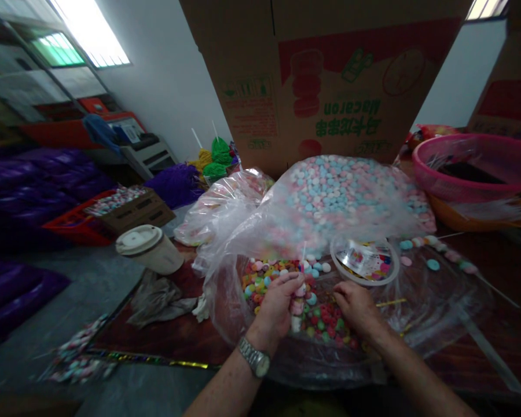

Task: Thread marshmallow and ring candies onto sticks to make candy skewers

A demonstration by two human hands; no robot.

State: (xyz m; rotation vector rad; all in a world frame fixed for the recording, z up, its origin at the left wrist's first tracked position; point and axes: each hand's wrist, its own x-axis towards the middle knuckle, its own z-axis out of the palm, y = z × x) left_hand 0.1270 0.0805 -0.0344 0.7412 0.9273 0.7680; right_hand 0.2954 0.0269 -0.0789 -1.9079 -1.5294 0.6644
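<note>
My left hand (281, 301), with a metal watch at the wrist, is closed around a candy skewer (298, 307); pink and white pieces show below the fingers and a thin stick tip rises above them. My right hand (355, 304) hovers over the red and green gummy candies (325, 324) with thumb and fingers pinched together; what they hold, if anything, is hidden. Colourful ring-shaped candies (260, 281) lie left of my left hand in clear plastic. Just beyond my right hand sits a round clear tub (393, 272) with a printed label inside.
A big clear bag of pastel candies (338, 191) leans before a tall cardboard box (252, 75). Finished-looking skewers (447, 255) lie at right, below a pink basin (425, 168). A lidded cup (156, 252) and a grey cloth (156, 301) are at left. Skewers (84, 353) are piled lower left.
</note>
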